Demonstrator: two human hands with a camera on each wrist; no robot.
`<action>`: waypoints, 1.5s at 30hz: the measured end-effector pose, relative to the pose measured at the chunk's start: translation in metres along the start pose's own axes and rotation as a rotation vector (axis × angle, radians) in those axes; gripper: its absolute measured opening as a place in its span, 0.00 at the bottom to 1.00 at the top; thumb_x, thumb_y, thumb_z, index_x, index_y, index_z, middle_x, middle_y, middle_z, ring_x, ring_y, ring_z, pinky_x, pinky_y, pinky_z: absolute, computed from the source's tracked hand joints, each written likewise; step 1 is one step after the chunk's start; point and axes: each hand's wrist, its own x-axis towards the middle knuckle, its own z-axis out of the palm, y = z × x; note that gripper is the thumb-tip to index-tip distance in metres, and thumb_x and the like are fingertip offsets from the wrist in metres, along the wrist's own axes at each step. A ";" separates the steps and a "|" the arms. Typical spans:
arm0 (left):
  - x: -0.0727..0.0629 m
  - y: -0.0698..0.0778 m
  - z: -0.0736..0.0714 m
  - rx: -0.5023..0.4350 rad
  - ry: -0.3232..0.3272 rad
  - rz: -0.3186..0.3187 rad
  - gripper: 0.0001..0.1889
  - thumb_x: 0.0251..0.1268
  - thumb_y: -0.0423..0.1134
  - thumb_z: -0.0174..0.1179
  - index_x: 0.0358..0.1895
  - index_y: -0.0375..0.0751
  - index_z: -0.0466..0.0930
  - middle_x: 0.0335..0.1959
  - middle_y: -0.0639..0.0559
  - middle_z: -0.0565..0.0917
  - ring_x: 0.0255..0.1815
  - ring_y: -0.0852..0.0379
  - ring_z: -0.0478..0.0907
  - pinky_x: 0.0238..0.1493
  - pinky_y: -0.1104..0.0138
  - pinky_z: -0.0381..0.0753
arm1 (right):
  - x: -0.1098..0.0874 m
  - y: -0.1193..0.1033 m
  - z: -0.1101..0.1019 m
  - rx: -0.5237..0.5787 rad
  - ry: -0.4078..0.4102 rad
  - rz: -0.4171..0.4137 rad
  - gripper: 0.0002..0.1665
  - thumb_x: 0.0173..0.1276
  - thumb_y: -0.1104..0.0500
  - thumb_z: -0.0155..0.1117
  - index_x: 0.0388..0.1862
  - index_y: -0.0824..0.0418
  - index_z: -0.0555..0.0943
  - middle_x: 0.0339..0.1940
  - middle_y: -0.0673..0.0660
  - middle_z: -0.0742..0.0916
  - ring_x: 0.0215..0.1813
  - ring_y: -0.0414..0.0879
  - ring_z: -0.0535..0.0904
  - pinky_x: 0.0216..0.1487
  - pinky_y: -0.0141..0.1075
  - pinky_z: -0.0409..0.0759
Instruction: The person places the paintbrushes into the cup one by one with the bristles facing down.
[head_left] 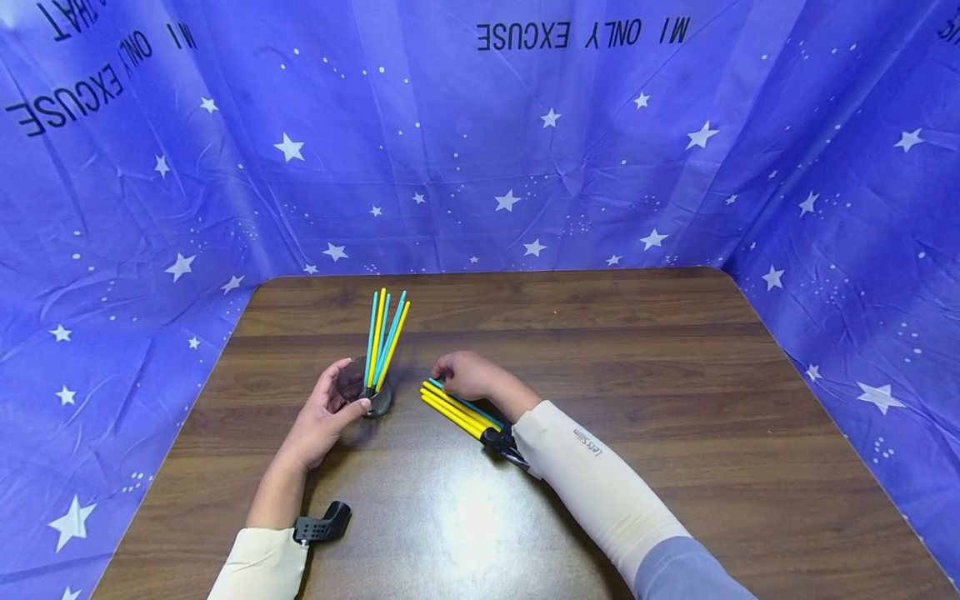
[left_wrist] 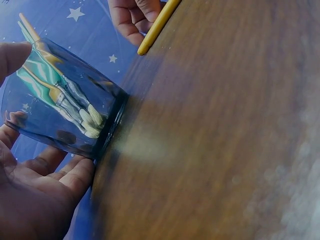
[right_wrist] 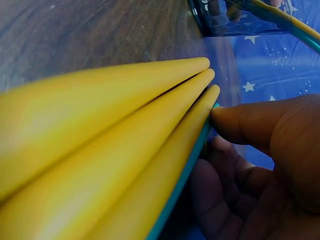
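Note:
On the left of the table, my left hand (head_left: 317,427) grips a tinted glass tumbler (head_left: 349,380), thumb on one side and fingers on the other. Several yellow and teal paintbrushes (head_left: 391,340) lean inside it, handles up; the left wrist view shows their pale bristles (left_wrist: 92,126) near the base. To the right, my right hand (head_left: 467,375) pinches the tip of a teal paintbrush (right_wrist: 186,174) between thumb and fingers. That brush lies alongside three yellow paintbrushes (head_left: 453,413), whose handle tips point toward the tumbler. My right sleeve partly hides their far ends.
The brown wood-grain table (head_left: 630,367) has a blue star-printed curtain (head_left: 465,150) behind it and along both sides. A black wrist mount (head_left: 324,523) sticks out from my left forearm, close above the table.

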 end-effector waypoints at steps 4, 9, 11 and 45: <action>0.000 0.000 0.000 -0.003 0.001 -0.001 0.37 0.66 0.24 0.59 0.75 0.33 0.49 0.66 0.26 0.66 0.63 0.47 0.69 0.55 0.77 0.71 | 0.000 0.000 0.000 -0.038 0.002 -0.016 0.14 0.63 0.68 0.66 0.48 0.62 0.84 0.25 0.47 0.76 0.30 0.39 0.70 0.34 0.29 0.68; 0.000 0.000 0.000 -0.010 -0.002 0.006 0.38 0.66 0.23 0.58 0.75 0.32 0.49 0.66 0.26 0.66 0.60 0.55 0.70 0.55 0.77 0.71 | 0.000 0.000 0.001 -0.057 -0.005 -0.037 0.18 0.63 0.69 0.65 0.53 0.62 0.83 0.25 0.48 0.76 0.30 0.40 0.70 0.34 0.30 0.68; -0.001 -0.001 0.000 -0.011 -0.001 0.007 0.38 0.66 0.23 0.58 0.75 0.32 0.49 0.66 0.26 0.66 0.60 0.55 0.70 0.55 0.77 0.71 | 0.001 0.000 0.001 -0.065 -0.015 -0.041 0.20 0.63 0.69 0.64 0.55 0.62 0.83 0.25 0.48 0.77 0.30 0.40 0.71 0.35 0.30 0.69; 0.000 0.000 0.000 0.008 0.004 0.008 0.37 0.66 0.23 0.59 0.75 0.32 0.49 0.66 0.26 0.67 0.64 0.40 0.66 0.55 0.78 0.70 | -0.005 0.005 -0.023 0.053 -0.066 -0.094 0.14 0.64 0.71 0.59 0.49 0.65 0.79 0.35 0.54 0.83 0.36 0.42 0.75 0.36 0.30 0.73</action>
